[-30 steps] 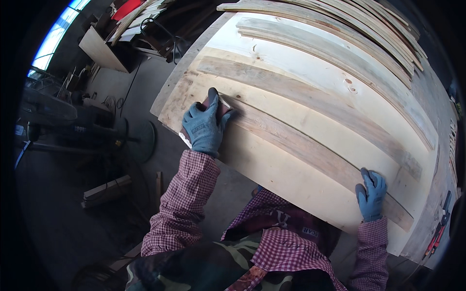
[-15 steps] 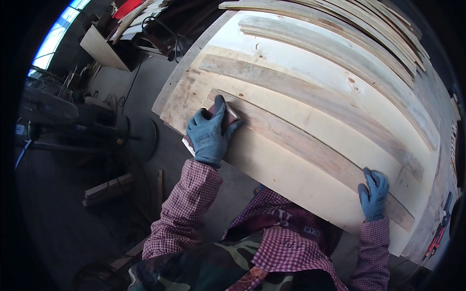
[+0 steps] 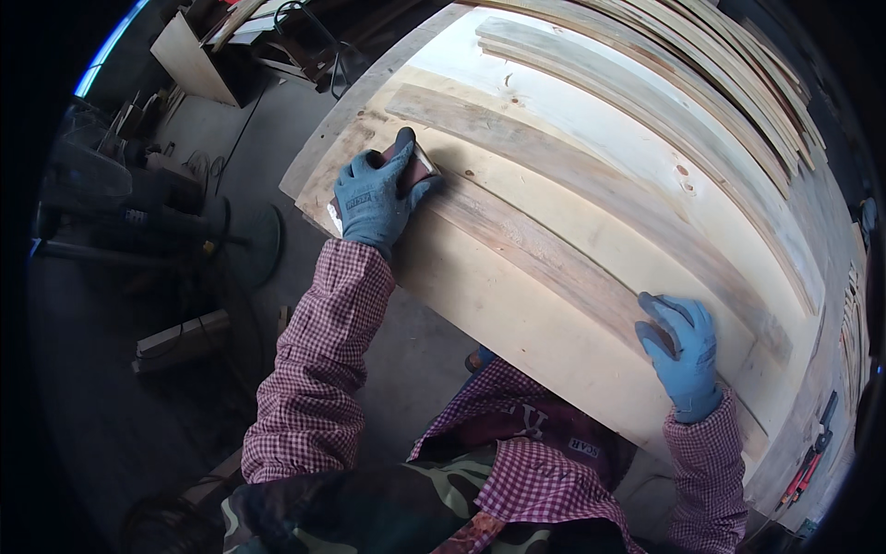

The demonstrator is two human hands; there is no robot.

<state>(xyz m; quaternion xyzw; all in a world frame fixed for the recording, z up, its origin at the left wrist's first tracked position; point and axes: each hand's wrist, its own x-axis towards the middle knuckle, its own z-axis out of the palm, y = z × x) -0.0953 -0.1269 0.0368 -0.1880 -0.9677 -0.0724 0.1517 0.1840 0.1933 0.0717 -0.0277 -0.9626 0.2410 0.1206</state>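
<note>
My left hand (image 3: 374, 198), in a blue-grey glove, is closed around a sanding block (image 3: 420, 167) with a reddish-brown face. It rests at the left end of a narrow wooden board (image 3: 535, 245), whose end it hides. A white scrap (image 3: 334, 218) shows below that hand. Over the right part of the same board, my gloved right hand (image 3: 681, 349) has its thumb and fingers apart and curved, with nothing visible between them. Whether its fingertips touch the board is unclear. Beneath the board lies a wide pale wooden panel (image 3: 480, 305).
Beyond lie another loose board (image 3: 572, 175) and a stacked pair of strips (image 3: 637, 120). Many thin strips (image 3: 738, 83) are piled at the far right. Red-handled pliers (image 3: 808, 462) lie at the right edge. A dark machine with a round disc (image 3: 258, 245) stands at left.
My left hand has pushed the sanding block farther left along the board. The right hand has shifted left along it and looks lifted, its fingers more spread. The view has tilted slightly.
</note>
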